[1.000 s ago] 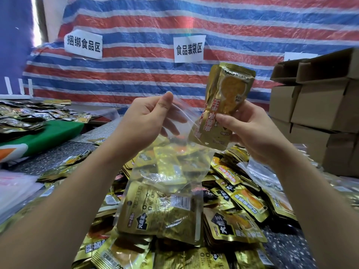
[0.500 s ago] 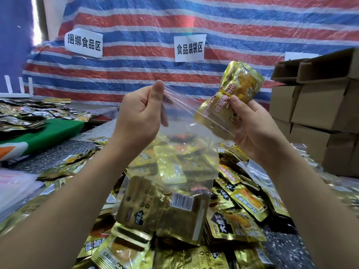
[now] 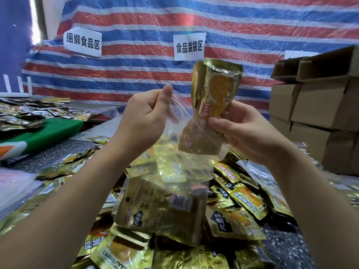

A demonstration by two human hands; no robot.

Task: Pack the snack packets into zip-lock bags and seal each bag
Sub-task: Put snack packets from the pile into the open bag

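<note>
- Above a heap of gold snack packets (image 3: 239,200) on the speckled table (image 3: 58,152), both hands are raised at chest height
- left hand (image 3: 144,117) pinches one rim of the clear zip-lock bag (image 3: 174,177) between thumb and curled fingers, pulling the mouth wide
- right hand (image 3: 246,131) grips a gold packet (image 3: 215,94) round its middle, thumb across the front, and appears also to hold the bag's other rim
- that packet stands nearly upright, its lower end already inside the bag's mouth, its top well clear above
- the bag hangs down between the forearms with at least two gold packets lying in its bottom
- stacked cardboard boxes (image 3: 318,105) stand to the right
- a striped tarpaulin (image 3: 233,26) behind carries white paper signs (image 3: 188,47)
</note>
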